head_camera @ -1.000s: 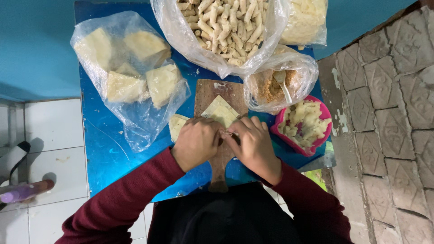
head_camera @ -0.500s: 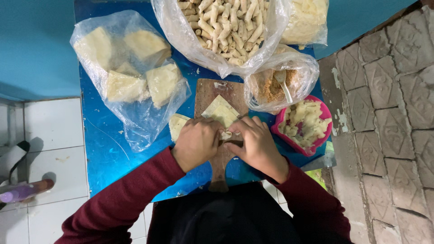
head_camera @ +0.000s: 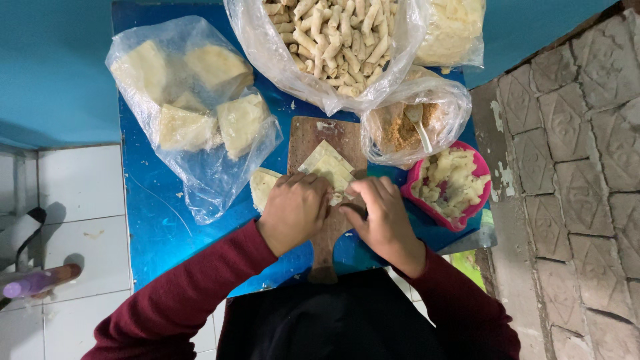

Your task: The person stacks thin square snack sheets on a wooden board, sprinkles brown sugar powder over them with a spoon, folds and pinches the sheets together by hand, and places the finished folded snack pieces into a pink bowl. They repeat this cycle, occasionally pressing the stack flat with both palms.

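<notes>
A pale square wrapper (head_camera: 327, 165) lies cornerwise on a brown wooden board (head_camera: 313, 137) on a blue table (head_camera: 160, 220). My left hand (head_camera: 293, 208) and my right hand (head_camera: 380, 217) meet over the wrapper's near corner, fingers curled onto it, folding or rolling it. What lies under the fingers is hidden. A small stack of wrappers (head_camera: 263, 187) sits just left of my left hand.
A clear bag of folded wrapper stacks (head_camera: 193, 107) lies at the left. A big bag of finished rolls (head_camera: 333, 40) is at the back, a bag with brown filling and a spoon (head_camera: 410, 127) beside it, a pink bowl of pale filling (head_camera: 450, 183) at the right. Stone wall right.
Both hands have stayed on the wrapper's near corner, the fingers shifting slightly as they work it. Nothing else has moved.
</notes>
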